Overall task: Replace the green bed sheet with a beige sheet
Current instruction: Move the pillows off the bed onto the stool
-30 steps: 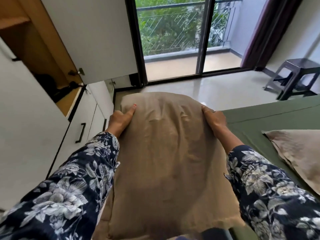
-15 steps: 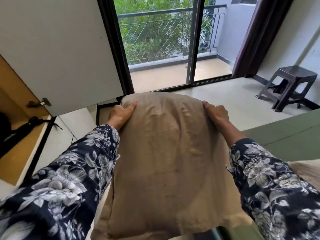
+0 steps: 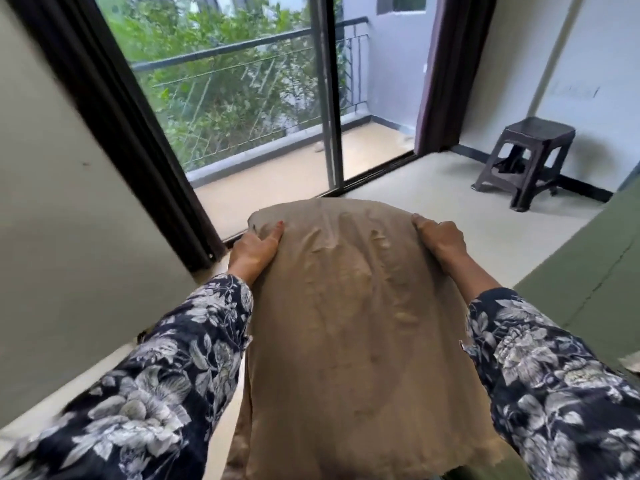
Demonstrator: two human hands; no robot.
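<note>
A beige pillow (image 3: pixel 353 323) fills the middle of the head view, held up in front of me. My left hand (image 3: pixel 254 249) grips its upper left corner, thumb on top of the fabric. My right hand (image 3: pixel 441 239) grips the upper right corner, fingers wrapped over the edge. The green bed sheet (image 3: pixel 588 282) lies on the bed at the right edge. Only a small beige corner of another pillow (image 3: pixel 632 362) shows at the far right.
A white wardrobe door (image 3: pixel 69 220) stands close on my left. A glass sliding door (image 3: pixel 242 98) to a balcony is ahead. A dark plastic stool (image 3: pixel 526 157) stands by the right wall, beside a dark curtain (image 3: pixel 440 74).
I have turned right and looked up with the pillow still held. The open wardrobe shelf has left the view, and the bed with the second pillow has slid almost out at the right.
</note>
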